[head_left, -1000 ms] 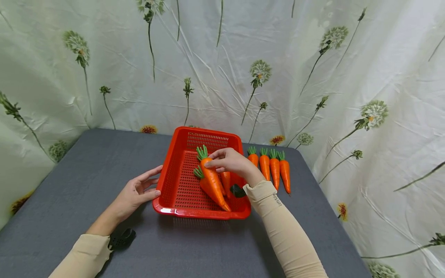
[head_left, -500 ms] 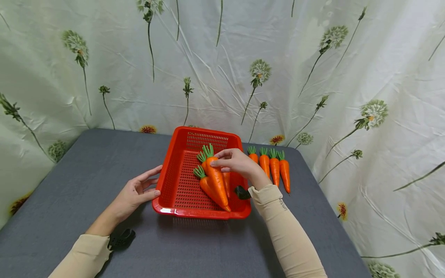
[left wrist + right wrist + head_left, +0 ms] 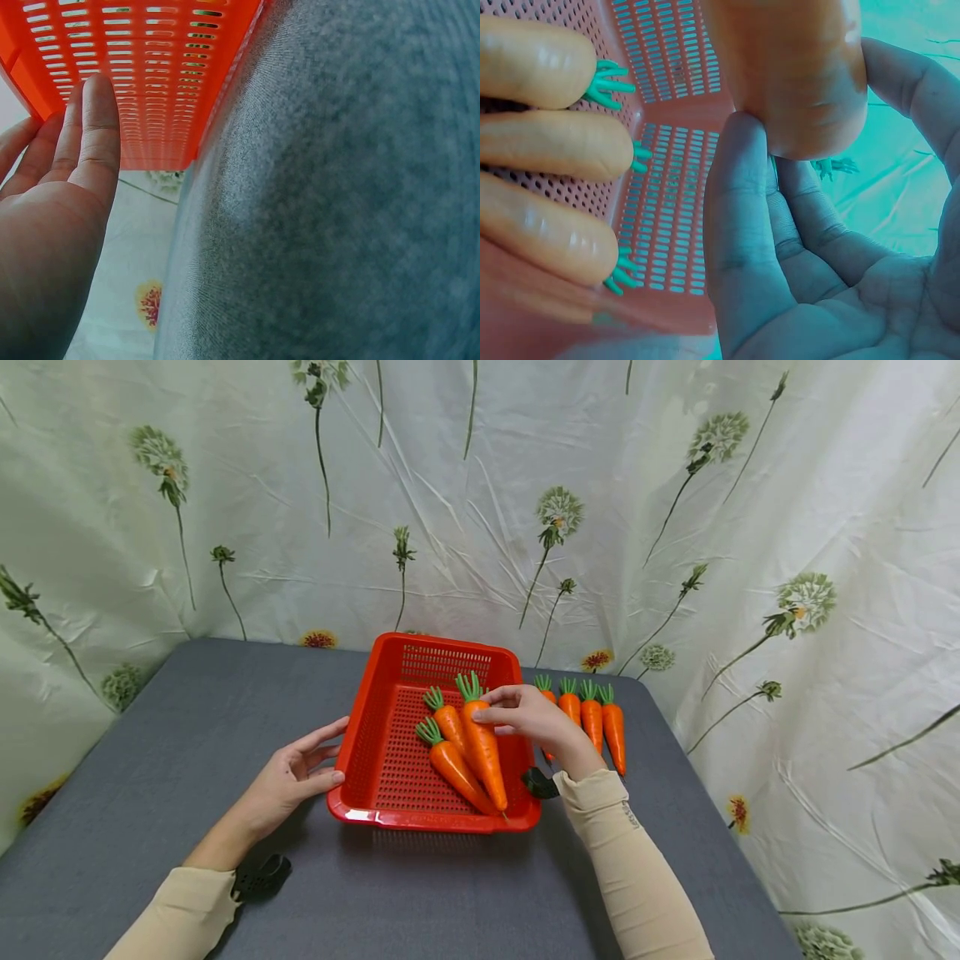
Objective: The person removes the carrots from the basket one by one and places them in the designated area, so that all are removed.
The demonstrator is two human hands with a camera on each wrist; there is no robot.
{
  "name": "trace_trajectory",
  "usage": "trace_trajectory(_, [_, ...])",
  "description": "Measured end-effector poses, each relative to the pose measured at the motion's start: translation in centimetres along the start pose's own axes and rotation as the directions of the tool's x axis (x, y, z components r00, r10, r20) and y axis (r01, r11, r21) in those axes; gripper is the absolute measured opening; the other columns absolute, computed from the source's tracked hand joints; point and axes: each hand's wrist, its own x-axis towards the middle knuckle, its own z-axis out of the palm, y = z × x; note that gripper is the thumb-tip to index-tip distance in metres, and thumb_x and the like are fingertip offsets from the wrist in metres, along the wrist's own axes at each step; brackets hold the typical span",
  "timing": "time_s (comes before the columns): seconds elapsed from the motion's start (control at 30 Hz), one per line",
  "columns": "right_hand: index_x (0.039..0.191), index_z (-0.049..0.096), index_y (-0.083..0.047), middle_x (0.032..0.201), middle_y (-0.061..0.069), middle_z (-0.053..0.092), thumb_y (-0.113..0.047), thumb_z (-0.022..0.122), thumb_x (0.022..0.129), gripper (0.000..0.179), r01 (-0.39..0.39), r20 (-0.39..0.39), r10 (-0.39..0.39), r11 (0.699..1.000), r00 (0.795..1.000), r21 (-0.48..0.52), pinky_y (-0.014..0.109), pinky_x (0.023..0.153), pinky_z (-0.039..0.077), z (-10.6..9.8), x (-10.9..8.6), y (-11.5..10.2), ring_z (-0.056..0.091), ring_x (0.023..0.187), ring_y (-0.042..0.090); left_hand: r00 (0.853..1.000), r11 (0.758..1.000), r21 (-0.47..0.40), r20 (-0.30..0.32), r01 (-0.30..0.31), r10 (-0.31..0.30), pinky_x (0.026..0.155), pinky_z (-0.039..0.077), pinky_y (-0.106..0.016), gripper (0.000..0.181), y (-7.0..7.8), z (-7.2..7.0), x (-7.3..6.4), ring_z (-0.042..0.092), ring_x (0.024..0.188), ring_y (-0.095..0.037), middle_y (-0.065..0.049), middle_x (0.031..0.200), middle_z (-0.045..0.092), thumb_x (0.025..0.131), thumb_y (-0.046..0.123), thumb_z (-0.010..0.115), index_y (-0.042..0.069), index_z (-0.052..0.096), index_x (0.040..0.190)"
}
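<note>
1. So your right hand (image 3: 528, 714) has its fingers clamped on one carrot, the held carrot (image 3: 486, 756), thumb on one side and fingers on the other, up near the green top.
2. That held carrot is over the right half of the red basket (image 3: 420, 820), leaves pointing away from you and tip slanting down towards the near right corner. Can't tell if the tip touches anything.
3. Your left hand (image 3: 288, 781) is at the basket's left side, fingers pretty much straight against the outside of the slotted wall, thumb on the rim near the close corner. It isn't wrapped round anything.
4. Down in the basket your head view plainly gives two loose carrots (image 3: 453, 768), just left of the held one. Your right wrist view gets three in there, lying side by side with the leaves all at the same end.
5. Right of the basket you've got a row (image 3: 613, 735) of four more carrots on the grey worktop (image 3: 247, 735), leaves facing away; your right hand covers part of it.
6. Behind it all is a pale curtain (image 3: 465, 510) with a dandelion print.
</note>
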Motion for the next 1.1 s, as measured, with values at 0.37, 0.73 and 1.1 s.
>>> trace_trajectory(0.37, [0.126,0.062,-0.007,0.120,0.009,0.068,-0.032,0.076,0.089,0.047,-0.011,-0.041,0.012,1.000,0.999,0.020,0.037,0.097,0.056,-1.3,-1.7,1.3,0.066,0.105,0.019,1.000,0.999,0.021,-0.019,0.024,-0.024,0.090,0.058,-0.026,0.071,0.1,0.1,-0.2,0.056,0.126,-0.004,-0.017,0.158,0.037,0.096,0.004,0.064,0.015,0.032,0.158])
trace_trajectory(0.73, [0.130,0.057,-0.003,0.126,0.013,0.063,-0.030,0.074,0.090,0.051,0.005,-0.086,0.001,0.997,0.996,0.073,0.042,0.101,0.054,-2.3,-3.3,2.6,0.066,0.108,0.020,0.999,0.999,0.020,-0.022,0.026,-0.025,0.091,0.057,-0.026,0.071,-0.2,0.1,0.1,0.056,0.126,-0.004,-0.018,0.159,0.036,0.095,0.003,0.064,0.015,0.032,0.157])
trace_trajectory(1.1, [0.131,0.057,-0.003,0.119,0.009,0.067,-0.033,0.074,0.091,0.053,0.005,-0.134,0.006,0.997,0.991,0.083,0.043,0.102,0.052,-3.0,-4.3,4.4,0.067,0.102,0.016,1.000,1.000,0.010,-0.018,0.019,-0.018,0.091,0.057,-0.027,0.071,-0.3,0.1,0.0,0.056,0.128,-0.006,-0.011,0.158,0.039,0.095,0.001,0.063,0.016,0.033,0.157])
